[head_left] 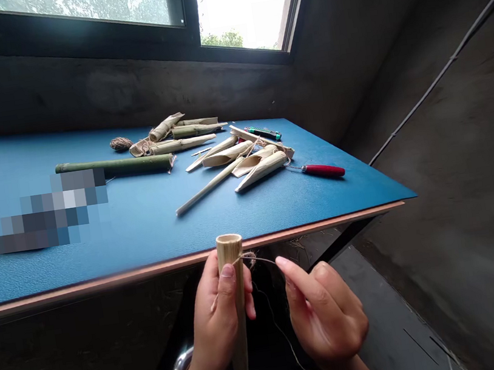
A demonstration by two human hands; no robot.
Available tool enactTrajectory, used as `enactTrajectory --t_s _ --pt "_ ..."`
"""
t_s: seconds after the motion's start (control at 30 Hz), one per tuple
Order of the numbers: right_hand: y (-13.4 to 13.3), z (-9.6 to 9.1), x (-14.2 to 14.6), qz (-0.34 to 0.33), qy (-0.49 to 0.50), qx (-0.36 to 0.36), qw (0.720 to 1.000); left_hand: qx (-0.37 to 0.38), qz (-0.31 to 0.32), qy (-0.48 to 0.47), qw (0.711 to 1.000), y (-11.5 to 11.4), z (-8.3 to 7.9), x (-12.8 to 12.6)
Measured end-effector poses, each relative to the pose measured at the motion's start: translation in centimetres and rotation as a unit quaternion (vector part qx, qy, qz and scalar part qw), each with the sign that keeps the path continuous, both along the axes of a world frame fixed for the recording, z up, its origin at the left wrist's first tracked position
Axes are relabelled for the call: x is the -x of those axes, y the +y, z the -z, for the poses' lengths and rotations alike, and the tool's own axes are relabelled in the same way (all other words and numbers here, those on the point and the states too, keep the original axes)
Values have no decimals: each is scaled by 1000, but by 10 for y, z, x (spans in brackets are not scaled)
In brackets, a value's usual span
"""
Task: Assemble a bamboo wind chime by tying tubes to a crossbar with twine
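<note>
My left hand [221, 308] is wrapped round an upright bamboo tube [229, 250], its thumb pressed on a thin twine that crosses the tube below the open rim. From the tube the twine [260, 258] runs right to my right hand [324, 309], which pinches it taut between thumb and forefinger. A loose strand of it hangs down between my hands. Part of the tube's lower length is hidden behind my left hand.
On the blue table [133, 225] lie cut bamboo pieces [255, 159], a green bamboo stick [115, 166], a twine ball [120, 143], a red-handled tool [323, 170] and a green-and-black pen-like item [263, 133]. A pixelated patch covers something at left. The table's edge runs just beyond my hands.
</note>
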State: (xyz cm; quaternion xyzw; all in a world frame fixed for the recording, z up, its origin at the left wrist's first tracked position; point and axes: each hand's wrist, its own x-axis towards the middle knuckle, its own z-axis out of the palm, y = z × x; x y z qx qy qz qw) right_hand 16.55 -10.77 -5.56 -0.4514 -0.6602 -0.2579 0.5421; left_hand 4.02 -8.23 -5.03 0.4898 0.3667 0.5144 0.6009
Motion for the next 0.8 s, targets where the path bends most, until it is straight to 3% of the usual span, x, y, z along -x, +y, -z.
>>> enactTrajectory --t_s 0.33,0.53,0.8 --pt "0 5 1 8 -21 -21 1000 -107 -84 84 987 -2 13 0" --pt "-4 -1 2 -3 -11 -9 1000 -126 -73 71 987 -2 18 1" --pt "-12 -4 9 -9 -1 15 1000 -234 -87 127 960 -5 23 5"
